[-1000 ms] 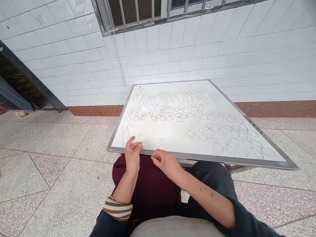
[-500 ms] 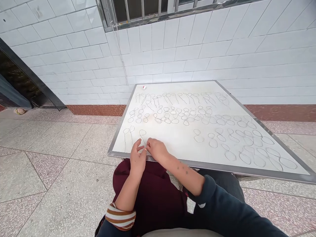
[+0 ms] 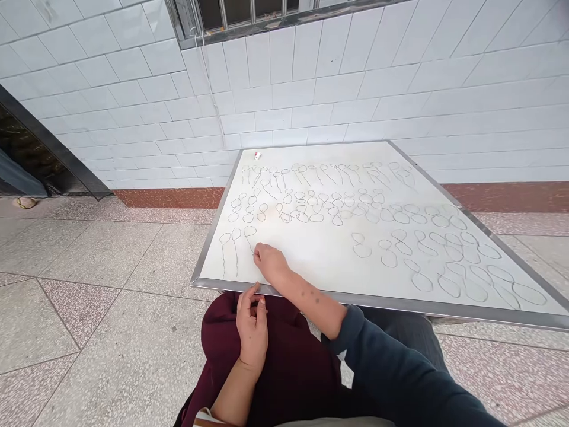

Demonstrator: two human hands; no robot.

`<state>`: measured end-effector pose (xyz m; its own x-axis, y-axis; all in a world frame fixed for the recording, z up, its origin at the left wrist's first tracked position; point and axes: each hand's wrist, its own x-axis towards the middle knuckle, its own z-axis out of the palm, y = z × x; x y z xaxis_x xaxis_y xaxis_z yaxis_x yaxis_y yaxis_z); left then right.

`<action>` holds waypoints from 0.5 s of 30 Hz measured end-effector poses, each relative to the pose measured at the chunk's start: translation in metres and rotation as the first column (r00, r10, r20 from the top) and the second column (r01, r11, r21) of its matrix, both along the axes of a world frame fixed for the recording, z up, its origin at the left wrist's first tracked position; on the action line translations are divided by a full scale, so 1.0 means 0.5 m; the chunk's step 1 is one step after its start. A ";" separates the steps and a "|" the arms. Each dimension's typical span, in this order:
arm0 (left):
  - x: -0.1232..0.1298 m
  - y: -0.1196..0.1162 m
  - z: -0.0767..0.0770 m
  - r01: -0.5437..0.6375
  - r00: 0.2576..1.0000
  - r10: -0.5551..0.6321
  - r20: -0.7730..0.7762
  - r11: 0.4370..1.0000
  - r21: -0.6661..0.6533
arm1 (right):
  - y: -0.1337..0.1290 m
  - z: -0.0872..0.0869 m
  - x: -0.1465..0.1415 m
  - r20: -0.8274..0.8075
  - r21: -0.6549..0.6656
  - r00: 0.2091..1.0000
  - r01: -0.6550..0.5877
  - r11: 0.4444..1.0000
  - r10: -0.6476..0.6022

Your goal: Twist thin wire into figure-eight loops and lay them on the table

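Observation:
On the white board (image 3: 306,267) lie rows of thin dark strands, wire or thread, bent into single loops with tails and into figure-eights. My right hand (image 3: 271,264) is over the near left part, its fingers pinched on the tail of a looped strand (image 3: 249,231). Two more looped strands with long tails, one of them a looped strand (image 3: 224,255), lie just left of it. By the board's near edge, my left hand (image 3: 252,323) has loosely bent fingers standing apart, and nothing shows in it.
Figure-eight strands (image 3: 418,279) cover the right side of the board, with more rows toward the back. A small white and red object (image 3: 258,155) sits at the far left corner. Behind is a tiled wall (image 3: 293,112); dark red cloth (image 3: 222,338) covers my lap.
My hands have parted. The right one has moved up and left with the looped strand, bringing it nearer the other two; the left has dropped back to the board's edge.

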<state>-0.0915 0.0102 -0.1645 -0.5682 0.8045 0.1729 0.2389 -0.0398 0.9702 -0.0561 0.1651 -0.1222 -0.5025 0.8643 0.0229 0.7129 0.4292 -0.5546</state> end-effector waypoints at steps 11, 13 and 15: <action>-0.007 0.001 0.004 -0.015 1.000 0.015 -0.001 0.999 0.039 | -0.027 -0.032 0.057 -0.260 -0.102 0.965 -0.009 0.995 -0.018; -0.010 0.000 0.006 -0.013 0.999 0.014 -0.036 0.999 0.045 | -0.045 -0.036 0.083 -0.290 -0.079 0.957 -0.017 0.997 -0.007; -0.013 -0.001 0.008 -0.001 0.996 0.006 -0.092 0.999 0.050 | -0.067 -0.036 0.111 -0.304 -0.029 0.953 -0.020 0.999 0.010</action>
<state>-0.0979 0.0099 -0.1607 -0.5507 0.7917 0.2646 0.3271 -0.0869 0.9410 -0.0005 0.1317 -0.1402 -0.4892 0.8593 0.1497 0.5020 0.4177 -0.7573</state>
